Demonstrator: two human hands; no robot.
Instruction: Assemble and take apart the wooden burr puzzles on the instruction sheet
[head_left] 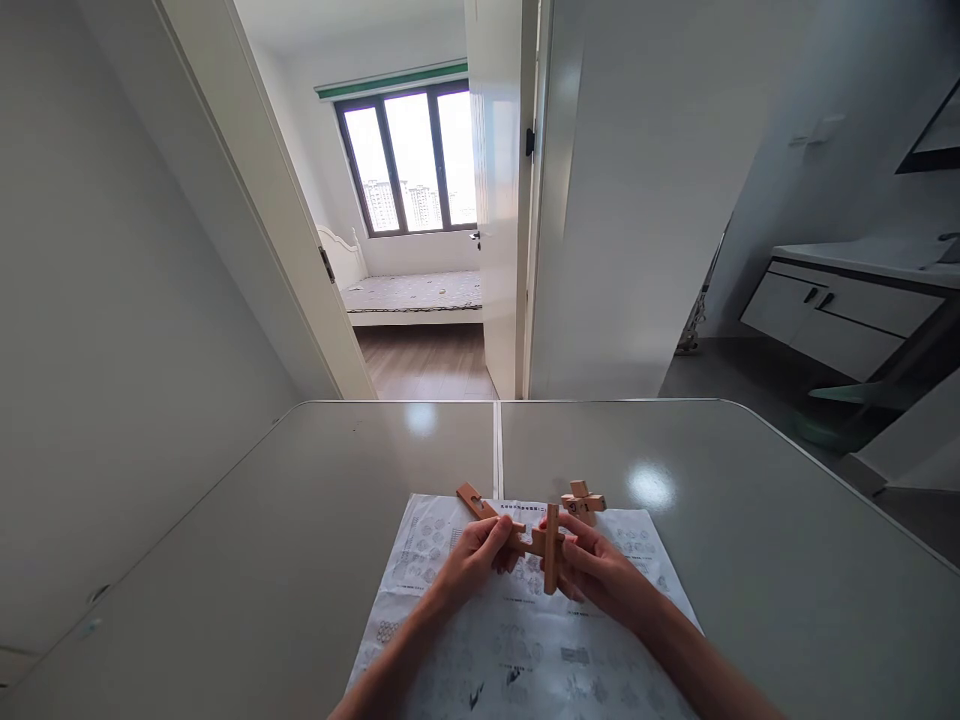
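Observation:
My left hand (474,556) and my right hand (596,570) meet over a printed instruction sheet (517,640) on a grey table (247,540). Together they grip a small cross of notched wooden puzzle bars (546,545). My left fingers pinch the horizontal bar's end. My right fingers close behind the upright bar. A loose notched wooden bar (474,498) lies on the sheet's far edge, just beyond my left hand. A small joined pair of wooden pieces (583,499) sits beyond my right hand.
The table has a seam (496,445) down its middle and rounded far corners. Beyond it an open doorway (420,250) shows a bedroom with a window. A dark-topped cabinet (847,300) stands at the right.

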